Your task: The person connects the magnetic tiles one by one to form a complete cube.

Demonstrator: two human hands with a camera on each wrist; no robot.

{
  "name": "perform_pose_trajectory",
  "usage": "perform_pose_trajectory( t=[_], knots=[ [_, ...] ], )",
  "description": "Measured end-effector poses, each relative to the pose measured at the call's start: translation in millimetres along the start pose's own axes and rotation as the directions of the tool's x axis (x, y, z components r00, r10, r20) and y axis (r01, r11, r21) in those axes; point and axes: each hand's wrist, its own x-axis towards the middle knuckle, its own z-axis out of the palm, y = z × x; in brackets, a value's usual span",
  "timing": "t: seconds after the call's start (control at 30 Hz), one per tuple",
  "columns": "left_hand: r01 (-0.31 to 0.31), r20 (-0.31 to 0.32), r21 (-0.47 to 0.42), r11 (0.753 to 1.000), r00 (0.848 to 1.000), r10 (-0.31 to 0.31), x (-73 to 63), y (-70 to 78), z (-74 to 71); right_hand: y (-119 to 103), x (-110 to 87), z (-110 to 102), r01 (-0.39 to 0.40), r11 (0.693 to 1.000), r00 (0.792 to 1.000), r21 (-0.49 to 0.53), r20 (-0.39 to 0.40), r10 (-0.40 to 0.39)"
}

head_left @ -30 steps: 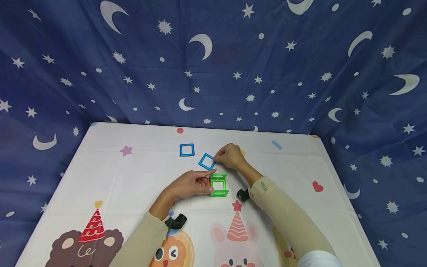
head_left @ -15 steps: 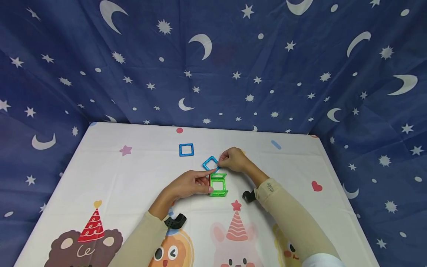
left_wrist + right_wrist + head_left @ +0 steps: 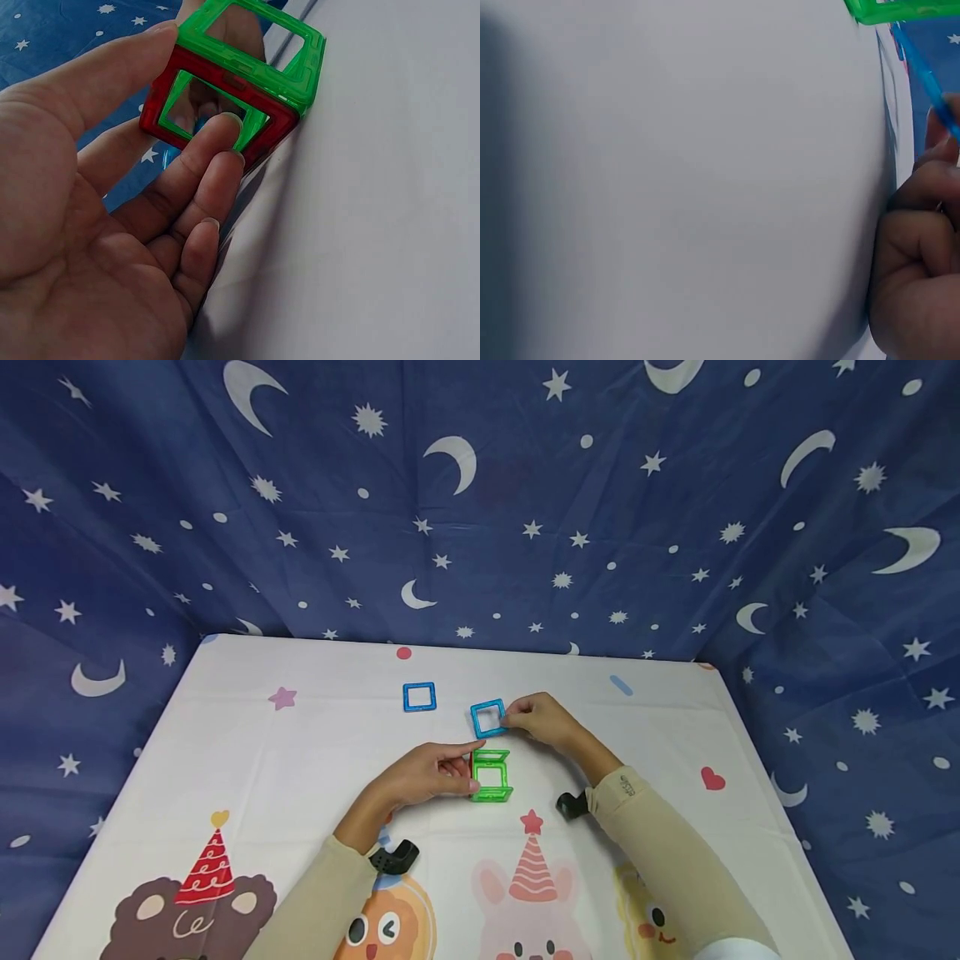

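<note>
Left hand (image 3: 427, 774): thumb and fingers held the green box (image 3: 492, 794), its red side (image 3: 199, 64) facing the palm, on the table (image 3: 345, 727). Right hand (image 3: 547, 720): fingertips pinched the blue square (image 3: 475, 721) just beyond the box. A second square (image 3: 419, 709) lay farther left.

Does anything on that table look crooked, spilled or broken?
Nothing looks spilled or broken. Only the light-blue plastic square frame pinched in the right hand looks askew, rotated against the darker blue square frame lying farther left; being handheld, that's hardly odd.
</note>
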Motion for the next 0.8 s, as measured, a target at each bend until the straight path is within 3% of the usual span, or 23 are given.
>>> perform_pose_trajectory(
  t=[0.17, 0.37, 0.8],
  knots=[
    [0.004, -0.006, -0.002, 1.000, 1.000, -0.004, -0.5, -0.3, 0.1, 12, -15.6, -8, -0.063, 0.976, 0.996, 0.207, 0.075, 0.048],
    [-0.009, -0.007, 0.007, 1.000, 1.000, 0.009, 0.0, -1.2, 0.7, 16, -38.8, -16, -0.104, 0.901, 0.982, 0.421, 0.187, 0.026],
    [-0.017, 0.004, 0.013, 1.000, 1.000, 0.017, 0.9, 0.7, 0.7, 8, -81.4, -17, -0.226, 0.895, 0.948, 0.383, 0.297, 0.112]
  ],
)
